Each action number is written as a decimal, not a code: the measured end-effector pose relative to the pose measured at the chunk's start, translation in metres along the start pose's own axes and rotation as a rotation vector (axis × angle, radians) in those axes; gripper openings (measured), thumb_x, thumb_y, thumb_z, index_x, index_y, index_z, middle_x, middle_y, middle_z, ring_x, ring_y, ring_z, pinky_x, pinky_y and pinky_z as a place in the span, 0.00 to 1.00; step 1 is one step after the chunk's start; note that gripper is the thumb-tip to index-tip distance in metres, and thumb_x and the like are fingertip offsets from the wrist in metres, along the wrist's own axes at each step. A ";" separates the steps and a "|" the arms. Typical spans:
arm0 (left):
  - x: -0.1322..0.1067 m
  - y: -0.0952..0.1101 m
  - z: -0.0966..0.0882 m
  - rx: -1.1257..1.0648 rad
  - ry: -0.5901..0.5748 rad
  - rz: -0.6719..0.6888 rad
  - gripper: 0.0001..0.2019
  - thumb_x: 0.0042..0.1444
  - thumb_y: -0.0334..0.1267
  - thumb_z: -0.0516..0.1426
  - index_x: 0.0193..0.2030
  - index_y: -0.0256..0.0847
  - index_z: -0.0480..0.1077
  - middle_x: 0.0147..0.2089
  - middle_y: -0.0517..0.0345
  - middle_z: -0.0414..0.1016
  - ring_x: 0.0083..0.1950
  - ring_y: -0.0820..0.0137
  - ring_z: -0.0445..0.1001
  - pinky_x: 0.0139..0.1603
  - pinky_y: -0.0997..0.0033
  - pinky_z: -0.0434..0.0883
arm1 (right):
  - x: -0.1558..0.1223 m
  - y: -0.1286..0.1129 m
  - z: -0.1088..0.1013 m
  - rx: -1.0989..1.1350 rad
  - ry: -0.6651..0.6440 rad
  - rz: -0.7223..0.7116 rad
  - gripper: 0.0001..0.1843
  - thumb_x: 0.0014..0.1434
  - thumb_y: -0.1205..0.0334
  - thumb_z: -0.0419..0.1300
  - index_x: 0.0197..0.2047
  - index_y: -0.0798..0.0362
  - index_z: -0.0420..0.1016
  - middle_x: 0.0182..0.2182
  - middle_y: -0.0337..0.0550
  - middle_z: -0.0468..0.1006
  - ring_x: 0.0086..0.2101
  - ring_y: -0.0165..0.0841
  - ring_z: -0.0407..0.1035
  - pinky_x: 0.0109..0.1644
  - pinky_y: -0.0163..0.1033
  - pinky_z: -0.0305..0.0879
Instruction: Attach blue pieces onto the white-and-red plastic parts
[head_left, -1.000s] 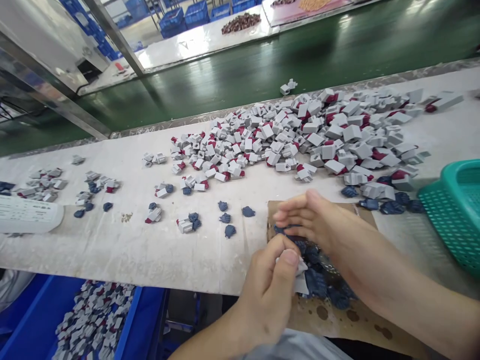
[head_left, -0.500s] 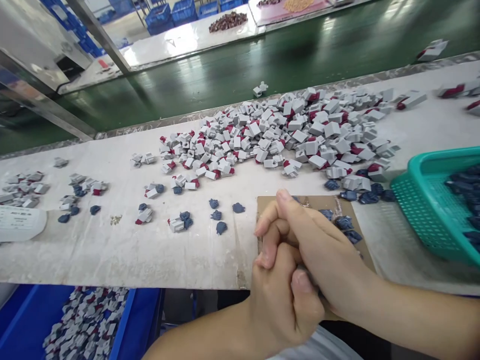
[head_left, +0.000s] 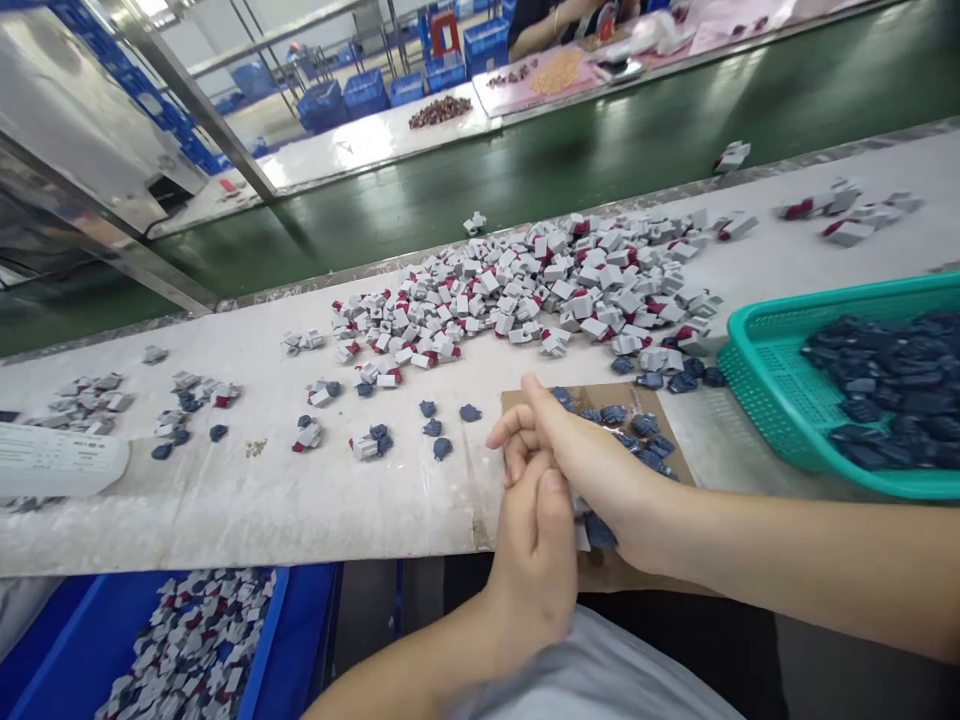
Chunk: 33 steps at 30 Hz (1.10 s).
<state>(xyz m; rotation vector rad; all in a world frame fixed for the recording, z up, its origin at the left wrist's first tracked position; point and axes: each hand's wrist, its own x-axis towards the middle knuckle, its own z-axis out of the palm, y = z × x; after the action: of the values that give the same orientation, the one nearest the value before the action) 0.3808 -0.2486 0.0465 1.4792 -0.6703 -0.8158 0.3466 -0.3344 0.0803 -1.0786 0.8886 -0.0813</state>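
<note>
My left hand (head_left: 534,555) is closed, thumb upward, and pressed against my right hand (head_left: 592,450). The right hand lies across it, its fingers bent around the left hand's fingertips. Whatever is between the palms is hidden. A dark blue piece (head_left: 600,532) with a bit of grey shows just beneath the right palm; I cannot tell whether it is held or lying there. Both hands are over a brown cardboard sheet (head_left: 675,440), on which several dark blue pieces (head_left: 645,425) lie beyond the right hand.
Behind the hands spreads a large heap of grey-and-maroon plastic parts (head_left: 525,285). A green basket (head_left: 757,375) of dark blue pieces stands at right. Small groups of parts (head_left: 371,442) lie leftward. A blue bin (head_left: 270,620) is below the table, and a green conveyor (head_left: 420,210) runs behind.
The view has shifted, showing more of the green basket and a person's arm across the conveyor. My hands stay together; the left thumb has straightened and the right fingers have loosened slightly.
</note>
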 end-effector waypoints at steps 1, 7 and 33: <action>0.001 0.007 0.001 -0.121 0.016 -0.180 0.13 0.64 0.44 0.47 0.38 0.41 0.68 0.31 0.55 0.72 0.29 0.69 0.70 0.28 0.73 0.69 | -0.003 -0.005 0.000 0.016 0.012 0.028 0.33 0.64 0.31 0.46 0.32 0.53 0.70 0.22 0.38 0.68 0.20 0.28 0.63 0.23 0.33 0.61; 0.008 0.028 -0.013 -0.706 -0.429 -0.765 0.24 0.67 0.47 0.34 0.21 0.43 0.52 0.11 0.72 0.39 0.13 0.78 0.33 0.13 0.81 0.41 | -0.016 -0.030 -0.005 0.067 0.179 -0.046 0.31 0.74 0.51 0.35 0.36 0.52 0.76 0.37 0.42 0.78 0.40 0.29 0.72 0.43 0.31 0.65; 0.053 0.017 -0.109 -0.353 0.026 -0.252 0.13 0.55 0.47 0.57 0.32 0.41 0.60 0.26 0.59 0.75 0.16 0.80 0.58 0.14 0.83 0.47 | 0.060 -0.050 -0.033 -0.854 0.068 -0.660 0.24 0.69 0.42 0.44 0.41 0.51 0.71 0.33 0.42 0.74 0.33 0.35 0.68 0.36 0.39 0.63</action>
<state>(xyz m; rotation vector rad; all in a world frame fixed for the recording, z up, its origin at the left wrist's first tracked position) 0.5016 -0.2292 0.0580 1.2617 -0.3016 -1.0482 0.3819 -0.4110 0.0787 -2.1559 0.5858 -0.3050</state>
